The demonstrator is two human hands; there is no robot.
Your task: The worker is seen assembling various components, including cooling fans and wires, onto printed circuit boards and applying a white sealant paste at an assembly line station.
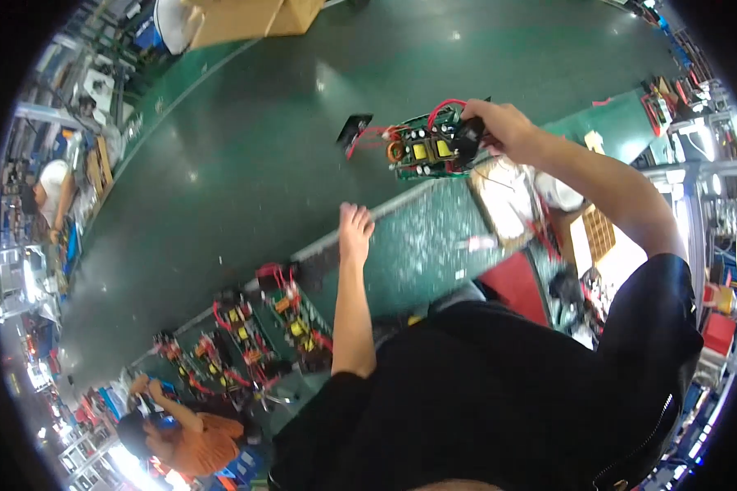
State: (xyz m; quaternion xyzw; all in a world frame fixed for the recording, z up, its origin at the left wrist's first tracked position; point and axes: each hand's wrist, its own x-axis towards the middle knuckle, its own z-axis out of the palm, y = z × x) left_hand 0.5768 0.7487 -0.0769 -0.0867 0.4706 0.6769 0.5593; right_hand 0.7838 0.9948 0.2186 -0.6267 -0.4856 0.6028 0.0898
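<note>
Right hand (499, 131) grasps circuit board (424, 150) by black end (468, 141); left hand (355, 231) empty. I judge board stiff, fragile; hold edges, not wires (444, 105).

Black top (483, 393), short black sleeves (643, 307); pale zip-like line (668, 402) at right side; forearms (353, 315) bare.

From here I count one left hand (355, 227), one right hand (504, 129), one held circuit board (426, 149), four boards (300, 329) lower left, two co-workers (208, 443), one cardboard box (254, 18)
</note>
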